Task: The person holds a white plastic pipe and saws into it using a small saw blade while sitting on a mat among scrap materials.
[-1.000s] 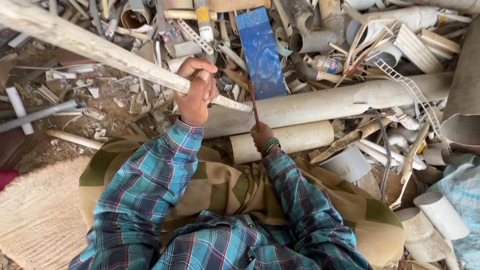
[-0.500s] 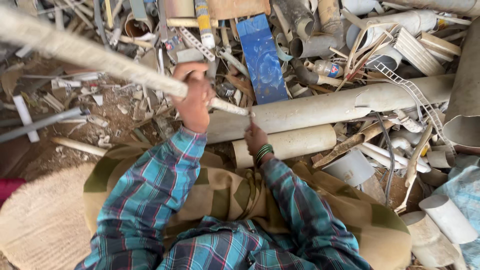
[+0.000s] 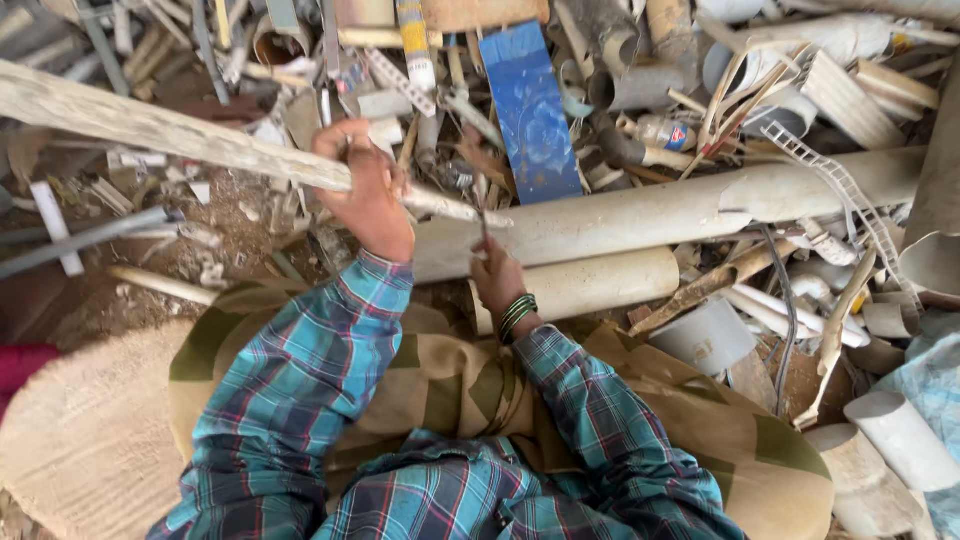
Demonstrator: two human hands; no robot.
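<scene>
We judge that the step in hand is the working of a long pale strip (image 3: 150, 130), probably stripping or cutting at its near end, and the next move seems to call for a steady hold with one hand while the other works carefully at the tip. We go from left to right. Our left hand (image 3: 368, 195) is closed firmly around the strip, which runs far out to the left of this hand and upward, and its narrow end passes to the right of the hand, toward the other one. Our right hand (image 3: 497, 278), with green bangles (image 3: 517, 315) on the wrist, is just below that end; its fingers are curled together around a thin dark tool (image 3: 482, 222) that stands upward, but we cannot tell exactly what tool it is. The two hands are near but not touching. Just beyond the right hand lies a large pale pipe (image 3: 680, 205), with a shorter pipe (image 3: 610, 282) beside it, and above both hands a blue board (image 3: 532, 110) lies in the scrap pile.
</scene>
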